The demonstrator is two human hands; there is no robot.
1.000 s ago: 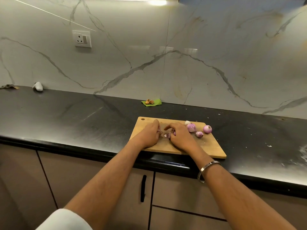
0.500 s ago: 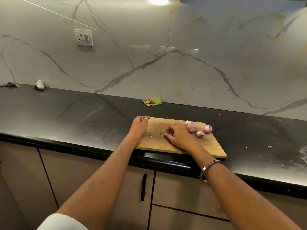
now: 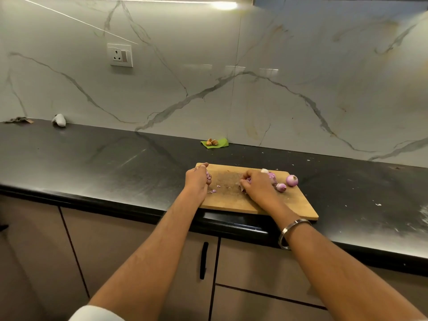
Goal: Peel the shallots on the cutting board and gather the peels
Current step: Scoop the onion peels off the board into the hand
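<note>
Peels [image 3: 212,191]: loose purple scraps at frame centre, on the cutting board [image 3: 291,202] between both hands. Left hand [image 3: 196,179], at the board's left end, curls around a small bunch of skins. Right hand [image 3: 257,185] pinches a scrap near mid-board. Shallots [image 3: 291,180], peeled, lie right of it. Advice: sweep the scraps leftward into one pile, clear of the bulbs. Countertop [image 3: 92,158] beneath.

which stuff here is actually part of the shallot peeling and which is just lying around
Part of the job:
cutting board
peeled shallots
loose peels
left hand, holding peels
right hand

Just lying about:
green leaf with nuts
white object
wall socket
</note>
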